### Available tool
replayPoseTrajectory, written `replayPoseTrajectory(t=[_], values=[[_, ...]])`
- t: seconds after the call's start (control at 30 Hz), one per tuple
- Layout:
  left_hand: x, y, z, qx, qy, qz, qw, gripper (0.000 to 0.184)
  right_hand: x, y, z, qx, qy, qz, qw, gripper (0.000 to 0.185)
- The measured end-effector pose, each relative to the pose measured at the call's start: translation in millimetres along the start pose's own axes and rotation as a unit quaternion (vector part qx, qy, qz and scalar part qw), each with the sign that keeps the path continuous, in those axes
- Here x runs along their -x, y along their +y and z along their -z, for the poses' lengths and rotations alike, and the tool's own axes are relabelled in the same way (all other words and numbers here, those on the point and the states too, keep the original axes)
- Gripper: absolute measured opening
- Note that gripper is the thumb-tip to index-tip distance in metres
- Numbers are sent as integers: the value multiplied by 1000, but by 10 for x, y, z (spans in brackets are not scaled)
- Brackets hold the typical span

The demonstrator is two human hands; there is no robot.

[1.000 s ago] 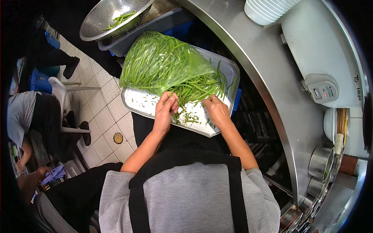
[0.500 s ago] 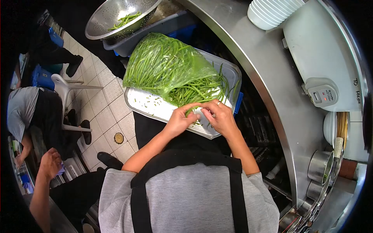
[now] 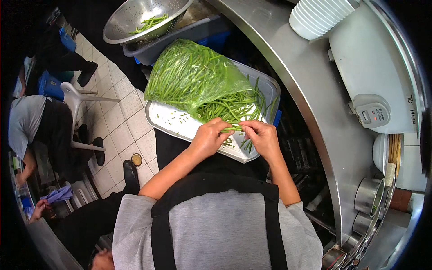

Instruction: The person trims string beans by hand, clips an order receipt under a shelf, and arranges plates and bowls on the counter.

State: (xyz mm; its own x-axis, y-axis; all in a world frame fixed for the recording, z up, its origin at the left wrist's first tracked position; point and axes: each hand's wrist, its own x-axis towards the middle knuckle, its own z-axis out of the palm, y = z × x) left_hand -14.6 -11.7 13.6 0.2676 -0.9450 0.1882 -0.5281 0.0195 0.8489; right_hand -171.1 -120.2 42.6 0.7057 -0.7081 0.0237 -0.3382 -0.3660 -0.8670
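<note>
Several green beans [image 3: 232, 128] lie across between my hands, over the near edge of a metal tray [image 3: 167, 123]. My left hand [image 3: 210, 137] is closed around one end of them. With thumb and fingers pinched together, my right hand [image 3: 262, 137] grips the other end. Behind my hands, a clear plastic bag [image 3: 193, 74] full of green beans rests on the tray, its mouth open toward me. Loose green beans [image 3: 227, 105] spill from it. Small cut-off bean tips [image 3: 173, 119] are scattered on the tray's bare part.
A steel colander [image 3: 121, 27] with some beans sits on a grey bin [image 3: 155, 51] beyond the tray. At right runs a steel counter [image 3: 297, 67] with stacked white bowls [image 3: 315, 20] and a rice cooker [image 3: 371, 110]. Co-workers and a white chair [image 3: 74, 105] are at left.
My hands have moved slightly apart, and the beans between them now show more plainly. At left, a co-worker's hand has moved down, and a purple cloth shows more fully.
</note>
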Motion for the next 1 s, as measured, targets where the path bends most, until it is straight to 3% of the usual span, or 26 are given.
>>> replayPoseTrajectory(t=[0.07, 0.23, 0.33, 0.67, 0.77, 0.87, 0.93, 1.0], values=[[5, 0, 7, -23, 16, -31, 999, 15, -16, -26, 4, -2, -13, -11, 1000, 16], [-8, -63, 82, 12, -20, -2, 1000, 16, -35, -94, 77, 58, -61, 22, 996, 16], [-12, -66, 98, 41, -45, 18, 998, 18, -45, -65, 62, 124, -31, 119, 985, 13], [-32, -116, 55, 70, -87, 47, 993, 24, -105, -60, -48, 287, -11, 267, 920, 8], [-32, -147, -15, 117, -77, 71, 988, 25, -200, 238, -196, 223, 95, 203, 949, 7], [-46, -174, -42, 226, -36, 129, 965, 24, -303, 399, -196, -68, 166, -38, 983, 13], [-121, -200, 79, 397, -31, 286, 871, 21, -249, 464, -165, -55, 53, -103, 992, 15], [-175, -250, 165, 478, 15, 280, 832, 21, -174, 469, -140, 15, -90, -163, 982, 13]])
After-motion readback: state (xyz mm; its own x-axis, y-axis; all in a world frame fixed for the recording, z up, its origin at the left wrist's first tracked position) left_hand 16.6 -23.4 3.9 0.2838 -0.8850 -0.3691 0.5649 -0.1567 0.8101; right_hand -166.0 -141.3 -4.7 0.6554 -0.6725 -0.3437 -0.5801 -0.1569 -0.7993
